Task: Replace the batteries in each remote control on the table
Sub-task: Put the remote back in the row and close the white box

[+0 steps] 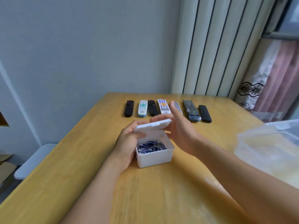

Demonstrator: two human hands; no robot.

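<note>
A small white battery box [155, 156] stands mid-table with several blue batteries [149, 147] inside. Its white lid [153, 125] is tilted up over the far side. My left hand [127, 143] grips the box's left side, thumb at the lid's front edge. My right hand [181, 131] pinches the lid's right end, one finger pointing straight up. Several remotes lie in a row at the far edge: black [129, 108], white with teal buttons [142, 108], black [152, 108], white with orange buttons [164, 106], a grey one [178, 107] partly behind my right hand, a plastic-wrapped black one [191, 110], and another black one [205, 113].
A clear plastic container [267, 147] sits at the table's right edge, close to my right forearm. The wooden table [161, 191] meets a ribbed white panel [210, 54] at the back. A white stool [32, 160] and a cardboard box [4, 170] stand on the left.
</note>
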